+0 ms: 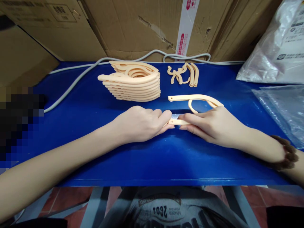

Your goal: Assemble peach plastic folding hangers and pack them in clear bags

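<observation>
Over the blue tabletop [142, 164], pinching a cream bar [178, 122] near its holed end with left hand [143, 125] and right hand [216, 126], seemingly joining parts; next, probably needing careful alignment (curved pieces [196, 75] behind).

The strip [175, 121] I gripped looked like smooth, satin-finished plastic, as did the stack of hangers [135, 85] and the small pieces [196, 75]. My tabletop [152, 161] was smooth and glossy, the cardboard [133, 34] matt and torn rough in places. The cable [104, 59] had a smooth plastic-looking sheath; the bag [261, 60] was shiny, crinkled plastic film. I wore a soft, matt cloth shirt [156, 209] and a fuzzy-looking wristband [286, 153].
</observation>
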A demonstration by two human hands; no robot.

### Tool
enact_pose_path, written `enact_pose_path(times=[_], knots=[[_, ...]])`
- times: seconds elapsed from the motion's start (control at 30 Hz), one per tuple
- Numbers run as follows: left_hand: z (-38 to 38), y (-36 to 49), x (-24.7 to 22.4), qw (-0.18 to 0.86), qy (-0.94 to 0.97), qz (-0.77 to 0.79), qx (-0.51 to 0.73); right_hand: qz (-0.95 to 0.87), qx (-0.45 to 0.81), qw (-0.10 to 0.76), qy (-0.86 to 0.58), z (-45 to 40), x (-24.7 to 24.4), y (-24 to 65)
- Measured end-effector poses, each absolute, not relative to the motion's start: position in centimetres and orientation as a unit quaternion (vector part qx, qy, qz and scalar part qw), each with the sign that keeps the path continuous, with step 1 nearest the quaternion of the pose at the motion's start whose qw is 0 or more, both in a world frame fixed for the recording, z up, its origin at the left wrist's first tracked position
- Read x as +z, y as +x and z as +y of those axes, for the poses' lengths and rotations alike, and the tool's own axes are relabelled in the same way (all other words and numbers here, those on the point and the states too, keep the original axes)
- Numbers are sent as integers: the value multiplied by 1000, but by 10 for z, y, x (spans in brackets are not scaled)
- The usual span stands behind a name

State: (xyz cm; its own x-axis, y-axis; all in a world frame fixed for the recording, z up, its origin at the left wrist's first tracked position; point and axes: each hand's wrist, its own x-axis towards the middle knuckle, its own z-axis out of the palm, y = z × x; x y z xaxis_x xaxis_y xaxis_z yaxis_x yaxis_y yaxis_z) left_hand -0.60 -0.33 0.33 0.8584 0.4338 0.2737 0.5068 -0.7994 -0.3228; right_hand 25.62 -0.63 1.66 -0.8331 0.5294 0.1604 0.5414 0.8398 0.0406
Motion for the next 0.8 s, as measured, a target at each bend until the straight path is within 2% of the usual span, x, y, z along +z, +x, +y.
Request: enact_pose_path(times=[0.13,0.33,0.57,0.8], knots=[[-3,-6,3,192,-941,-251,-123,-958,-54,77,-272,-6,17,256],[-3,-3,3,62,-945,-312,-70,-943,-197,96,-250,-7,14,255],[-2,-2,13,-35,-937,-348,-26,-934,-248,92,-241,-8,15,256],[-5,3,22,6,-928,-370,42,-939,-223,118,-232,-7,12,255]])
